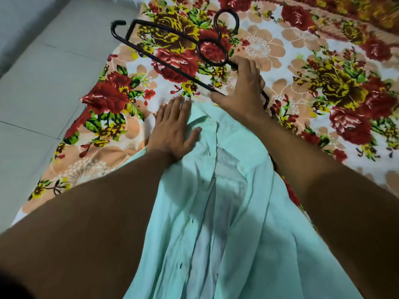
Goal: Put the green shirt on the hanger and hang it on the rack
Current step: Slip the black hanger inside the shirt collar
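The pale green shirt lies unbuttoned on the floral bedsheet, collar pointing away from me. My left hand presses flat on the shirt's left shoulder beside the collar, fingers straight. A black metal hanger lies on the sheet beyond the collar, its hook at the far left. My right hand lies over the hanger's near right end, with the thumb against the lower bar and the fingers over the upper one. That end of the hanger is partly hidden under the hand.
The floral bedsheet covers the bed to the right and ahead. Grey floor tiles lie past the bed's left edge. No rack is in view.
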